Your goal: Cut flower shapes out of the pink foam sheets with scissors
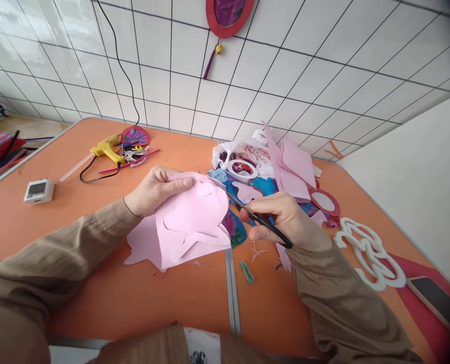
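Gripping the pink sheet by its upper edge, thumb on top, the left hand supports it above the desk. The sheet sits between both hands, extending rightward and toward the person from the left one. The right hand is closed around the scissors, blades directed leftward at the sheet's upper right edge; from where I stand, blade opening cannot be determined. Beyond the left hand lies a yellow glue gun.
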Demonstrator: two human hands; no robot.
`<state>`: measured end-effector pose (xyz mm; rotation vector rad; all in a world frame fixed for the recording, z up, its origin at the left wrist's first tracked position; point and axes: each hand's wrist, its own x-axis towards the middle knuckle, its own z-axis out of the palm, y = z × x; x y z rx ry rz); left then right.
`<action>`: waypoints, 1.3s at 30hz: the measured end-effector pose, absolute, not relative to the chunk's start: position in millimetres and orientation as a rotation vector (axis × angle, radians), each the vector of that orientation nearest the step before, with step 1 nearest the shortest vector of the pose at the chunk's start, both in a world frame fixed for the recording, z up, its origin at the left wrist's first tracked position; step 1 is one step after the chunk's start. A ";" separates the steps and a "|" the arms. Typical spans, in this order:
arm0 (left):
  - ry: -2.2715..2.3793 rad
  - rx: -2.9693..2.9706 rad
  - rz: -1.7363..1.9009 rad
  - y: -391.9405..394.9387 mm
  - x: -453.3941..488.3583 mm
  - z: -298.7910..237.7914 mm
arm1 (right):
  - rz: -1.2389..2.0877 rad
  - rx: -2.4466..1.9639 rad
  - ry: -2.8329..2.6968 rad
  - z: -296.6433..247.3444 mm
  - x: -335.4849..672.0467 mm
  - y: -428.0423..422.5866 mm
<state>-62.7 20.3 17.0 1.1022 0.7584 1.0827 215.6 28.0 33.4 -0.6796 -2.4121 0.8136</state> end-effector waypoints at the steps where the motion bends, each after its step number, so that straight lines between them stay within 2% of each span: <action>1: 0.756 1.093 1.086 20.1 -62.6 16.6 | 0.806 -0.684 -2.418 34.3 215.3 27.6; 14: 0.775 1.064 1.047 21.3 -63.9 18.5 | 0.801 -0.683 -2.416 42.3 210.8 24.2; 28: 0.798 1.153 1.016 25.6 -68.4 14.2 | 1.637 -0.779 -2.160 25.4 235.5 45.4; 33: 0.824 1.152 0.984 25.2 -66.9 14.3 | 1.702 -0.774 -2.127 18.4 235.7 52.3; 36: 0.832 1.118 1.013 25.2 -66.0 15.6 | 1.560 -0.928 -2.196 19.4 231.5 52.7; 39: 0.834 1.100 1.041 25.4 -66.0 16.2 | 1.007 -1.309 -2.506 22.1 222.6 48.1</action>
